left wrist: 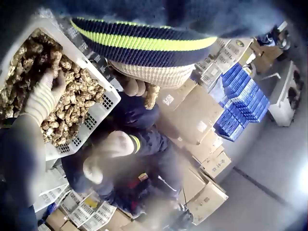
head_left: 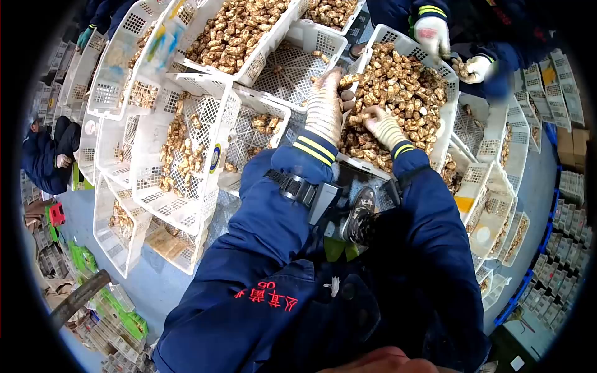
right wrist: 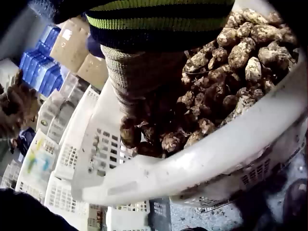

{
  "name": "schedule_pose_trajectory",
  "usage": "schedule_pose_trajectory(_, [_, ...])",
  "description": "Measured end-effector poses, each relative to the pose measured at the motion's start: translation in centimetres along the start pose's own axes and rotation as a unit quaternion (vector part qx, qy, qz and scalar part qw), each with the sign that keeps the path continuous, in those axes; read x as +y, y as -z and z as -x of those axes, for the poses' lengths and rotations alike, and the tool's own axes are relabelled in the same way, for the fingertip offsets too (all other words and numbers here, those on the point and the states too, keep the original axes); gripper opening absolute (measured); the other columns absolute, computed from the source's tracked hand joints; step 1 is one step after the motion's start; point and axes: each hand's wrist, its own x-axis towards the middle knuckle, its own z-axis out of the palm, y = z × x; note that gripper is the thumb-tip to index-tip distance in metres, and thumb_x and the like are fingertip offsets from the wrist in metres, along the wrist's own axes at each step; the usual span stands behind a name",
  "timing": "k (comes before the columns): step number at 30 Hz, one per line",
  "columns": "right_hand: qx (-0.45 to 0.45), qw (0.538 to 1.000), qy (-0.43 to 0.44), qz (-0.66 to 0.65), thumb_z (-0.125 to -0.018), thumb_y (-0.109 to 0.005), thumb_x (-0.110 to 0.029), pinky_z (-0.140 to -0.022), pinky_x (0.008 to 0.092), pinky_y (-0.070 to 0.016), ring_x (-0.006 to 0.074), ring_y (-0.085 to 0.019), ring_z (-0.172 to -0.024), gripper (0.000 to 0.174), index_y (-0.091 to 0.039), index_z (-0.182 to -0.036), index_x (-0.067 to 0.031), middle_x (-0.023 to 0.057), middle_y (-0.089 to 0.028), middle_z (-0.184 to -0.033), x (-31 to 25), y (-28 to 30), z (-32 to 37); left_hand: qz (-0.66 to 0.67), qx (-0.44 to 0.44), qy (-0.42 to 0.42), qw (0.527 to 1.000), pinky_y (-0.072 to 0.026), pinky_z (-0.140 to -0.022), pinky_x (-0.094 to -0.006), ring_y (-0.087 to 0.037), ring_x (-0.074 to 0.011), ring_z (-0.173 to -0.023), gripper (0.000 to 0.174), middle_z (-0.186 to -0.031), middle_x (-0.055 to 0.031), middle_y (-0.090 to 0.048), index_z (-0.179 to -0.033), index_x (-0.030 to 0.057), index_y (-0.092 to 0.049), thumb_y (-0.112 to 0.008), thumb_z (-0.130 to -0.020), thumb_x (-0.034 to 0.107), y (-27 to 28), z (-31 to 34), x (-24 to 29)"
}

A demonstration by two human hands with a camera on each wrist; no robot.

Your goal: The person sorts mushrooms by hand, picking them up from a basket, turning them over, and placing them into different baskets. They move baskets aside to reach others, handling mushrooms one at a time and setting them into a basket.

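In the head view my gloved left hand (head_left: 326, 105) is over the left edge of a white crate (head_left: 449, 102) heaped with knobbly brown-and-white pieces like mushrooms or tubers. It grips one such piece (head_left: 349, 81), whose end sticks out below the fingers in the left wrist view, as a knobbly piece (left wrist: 151, 97). My gloved right hand (head_left: 384, 127) is low over the same heap, its fingertips pinching another piece (head_left: 357, 119). In the left wrist view that piece (left wrist: 56, 61) stands up at the fingertips. Shadow hides part of the right fingers in the right wrist view.
Across the crate, another person's white-gloved hands (head_left: 432, 36) work at its far edge, one holding a piece. Left of my hands stand a sparsely filled crate (head_left: 292, 74), a full crate (head_left: 249, 74) and stacked crates (head_left: 214, 155). More crates (head_left: 491, 211) line the right.
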Motion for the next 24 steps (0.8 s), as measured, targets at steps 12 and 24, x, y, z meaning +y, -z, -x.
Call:
schedule_pose_trajectory(12, [0.233,0.863,-0.147,-0.423,-0.082,-0.069,-0.028,-0.078,0.0403,-0.0514,0.023,-0.061,-0.087,0.039,-0.059,-0.11,-0.0033,0.0066,-0.063,-0.101,2.0,4.2,-1.6,0.004,0.003,-0.005,1.0,-0.0489,-0.053,-0.0229,-0.053,-0.0103,-0.063,0.033,-0.094,-0.0043,-0.057,-0.117,0.0037,-0.054,-0.057,-0.091,0.025,0.4,-0.5,-0.3])
schedule_pose_trajectory(24, [0.11,0.989,-0.083,0.056,-0.071,-0.074,-0.036,-0.089,0.0377,-0.0469,0.0336,-0.061,-0.098,0.05,-0.065,-0.112,-0.0107,0.0202,-0.065,-0.105,-0.3,3.2,-1.8,-0.005,-0.006,0.006,1.0,-0.0482,-0.053,-0.0231,-0.052,-0.0096,-0.063,0.032,-0.095,-0.0039,-0.056,-0.116,0.0042,-0.054,-0.056,-0.093,0.026,0.5,-0.4,-0.4])
